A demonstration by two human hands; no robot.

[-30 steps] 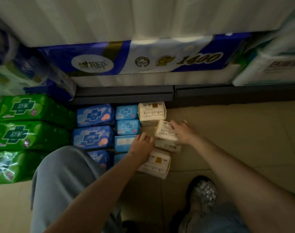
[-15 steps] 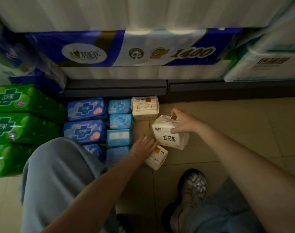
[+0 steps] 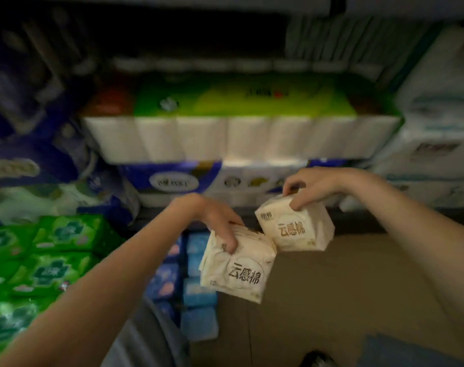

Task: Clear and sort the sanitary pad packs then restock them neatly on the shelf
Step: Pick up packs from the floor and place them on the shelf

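My left hand point(image 3: 217, 221) grips the top of a cream pad pack point(image 3: 241, 268) with brown characters, lifted above the floor. My right hand point(image 3: 315, 186) pinches the top of a second cream pad pack point(image 3: 297, 229), held a little higher and to the right; the two packs touch at a corner. On the floor below lie light blue pad packs point(image 3: 199, 298) in a column, darker blue pad packs point(image 3: 164, 279) beside them, and green pad packs point(image 3: 48, 263) stacked at the left. The frame is blurred by motion.
The lower shelf holds a blue-and-white tissue pack point(image 3: 188, 181) with a green-topped roll pack point(image 3: 241, 128) above it. White packs point(image 3: 434, 144) stack at the right, blue packs point(image 3: 27, 107) at the left. Tan floor tiles point(image 3: 344, 287) lie to the right, my knee point(image 3: 143, 340) below.
Both hands have lifted a cream pack each off the floor and raised them toward the shelf. The view has tilted upward and blurred.
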